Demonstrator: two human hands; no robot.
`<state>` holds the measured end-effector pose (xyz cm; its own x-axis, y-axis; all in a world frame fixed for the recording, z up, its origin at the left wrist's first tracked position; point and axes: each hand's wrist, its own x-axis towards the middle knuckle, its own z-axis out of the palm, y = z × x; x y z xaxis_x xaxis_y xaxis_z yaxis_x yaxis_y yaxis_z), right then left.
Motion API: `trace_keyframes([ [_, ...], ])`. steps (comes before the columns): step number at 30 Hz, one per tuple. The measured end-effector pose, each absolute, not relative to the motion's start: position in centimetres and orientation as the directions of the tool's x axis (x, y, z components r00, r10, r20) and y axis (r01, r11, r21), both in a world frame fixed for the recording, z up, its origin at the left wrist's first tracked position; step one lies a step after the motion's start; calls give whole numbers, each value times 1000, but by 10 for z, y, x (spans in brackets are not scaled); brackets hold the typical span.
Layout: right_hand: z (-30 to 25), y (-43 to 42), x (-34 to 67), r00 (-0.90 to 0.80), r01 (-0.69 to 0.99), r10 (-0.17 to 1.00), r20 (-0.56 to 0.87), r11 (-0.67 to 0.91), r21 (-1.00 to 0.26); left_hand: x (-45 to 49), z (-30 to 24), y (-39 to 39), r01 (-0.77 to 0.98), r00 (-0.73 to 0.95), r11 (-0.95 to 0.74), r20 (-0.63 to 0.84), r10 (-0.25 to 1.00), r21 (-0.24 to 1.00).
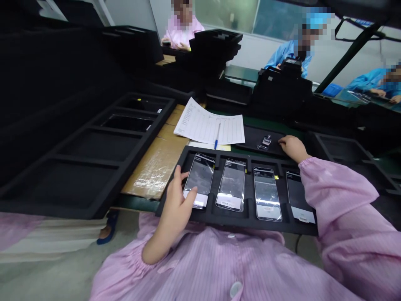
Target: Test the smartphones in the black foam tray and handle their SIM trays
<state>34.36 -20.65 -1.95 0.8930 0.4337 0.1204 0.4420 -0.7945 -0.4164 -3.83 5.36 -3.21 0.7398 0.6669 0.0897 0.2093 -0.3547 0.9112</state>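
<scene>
In front of me lies a black foam tray (234,219) with several phones in its compartments, their screens lit. My left hand (179,202) is at the leftmost phone (200,179), fingers apart, thumb over its lower left edge. To its right are a second phone (231,184), a third phone (267,194) and a fourth phone (299,196), the last partly covered by my right sleeve. Behind them my right hand (293,147) reaches to a flat black tray (250,136), its fingers curled together at the surface. A small clear-wrapped item (266,141) lies left of those fingertips.
A printed sheet (209,123) with a blue pen (217,136) on it lies behind the foam tray. On the left, a larger black tray (78,161) rests beside taped cardboard (153,167). Stacked black trays (213,46) stand further back. Several co-workers sit beyond.
</scene>
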Motion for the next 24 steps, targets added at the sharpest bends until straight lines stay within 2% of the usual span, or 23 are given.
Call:
trace_keyframes([
  [2,-16,-207,345,924,365,367,108,-758,-540,-35,-27,58,156,743,-84,-60,667,984],
  [4,-13,-206,346,955,255,291,61,-696,-671,-29,-20,65,181,762,131,-223,607,975],
  [7,-9,-205,344,974,75,220,-55,-544,-836,-19,-11,76,228,806,249,-326,494,941],
  [10,-3,-205,339,967,-72,202,-157,-371,-926,-15,-8,83,187,817,277,-305,490,943],
  [17,27,-206,315,919,-285,264,-294,-72,-956,-21,-2,87,91,815,300,-244,525,950],
  [24,68,-197,246,832,-398,443,-335,56,-916,-30,14,84,55,787,372,-270,555,927],
])
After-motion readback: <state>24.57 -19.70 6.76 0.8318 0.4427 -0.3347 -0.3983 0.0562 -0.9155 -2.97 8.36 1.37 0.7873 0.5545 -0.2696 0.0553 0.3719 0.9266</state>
